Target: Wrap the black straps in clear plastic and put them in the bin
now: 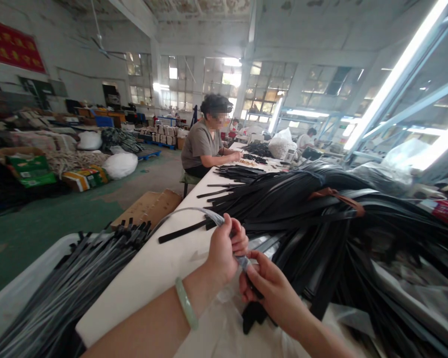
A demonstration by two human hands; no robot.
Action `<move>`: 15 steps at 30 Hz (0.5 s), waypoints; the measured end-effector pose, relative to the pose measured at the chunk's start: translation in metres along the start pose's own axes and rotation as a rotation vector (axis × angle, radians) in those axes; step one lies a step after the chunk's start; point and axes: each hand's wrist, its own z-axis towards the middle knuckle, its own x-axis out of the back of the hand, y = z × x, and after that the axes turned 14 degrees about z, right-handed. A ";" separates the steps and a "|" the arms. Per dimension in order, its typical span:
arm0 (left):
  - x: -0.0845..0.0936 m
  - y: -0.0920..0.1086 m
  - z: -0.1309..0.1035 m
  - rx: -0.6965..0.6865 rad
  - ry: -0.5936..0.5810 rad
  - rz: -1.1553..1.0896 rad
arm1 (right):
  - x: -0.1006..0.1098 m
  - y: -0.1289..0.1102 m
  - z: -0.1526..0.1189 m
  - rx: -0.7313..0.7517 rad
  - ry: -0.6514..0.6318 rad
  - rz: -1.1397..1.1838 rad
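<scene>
My left hand (224, 248) is closed around a black strap (242, 261) that seems to be in a clear plastic sleeve. From this fist the sleeved length arcs away to the left over the table edge. Close beside it, my right hand (265, 279) pinches the same strap near its dark end, thumb on top. A green bangle (186, 303) circles my left wrist. Beyond my hands, a big heap of black straps (291, 204) covers the right of the white table (134, 278). One loose strap (181, 231) sticks out of it toward the left.
At lower left, a white bin (56, 258) holds many sleeved straps. A cardboard box (147, 209) stands on the floor beside the table. Farther along, a seated co-worker (201, 144) handles small pieces. Brown tape (336, 196) binds part of the heap. Sacks (121, 165) lie at left.
</scene>
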 end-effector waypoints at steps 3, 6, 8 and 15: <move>0.002 -0.001 -0.001 -0.042 0.000 0.069 | 0.003 -0.008 -0.005 -0.081 -0.059 0.090; 0.004 -0.004 -0.002 -0.128 0.064 0.167 | 0.002 -0.008 -0.005 -0.123 0.005 0.068; 0.002 -0.009 -0.003 -0.167 0.096 0.221 | 0.001 -0.004 -0.003 -0.131 0.099 0.008; 0.019 0.040 0.017 -0.206 0.343 -0.136 | 0.013 -0.012 0.003 0.035 0.170 -0.029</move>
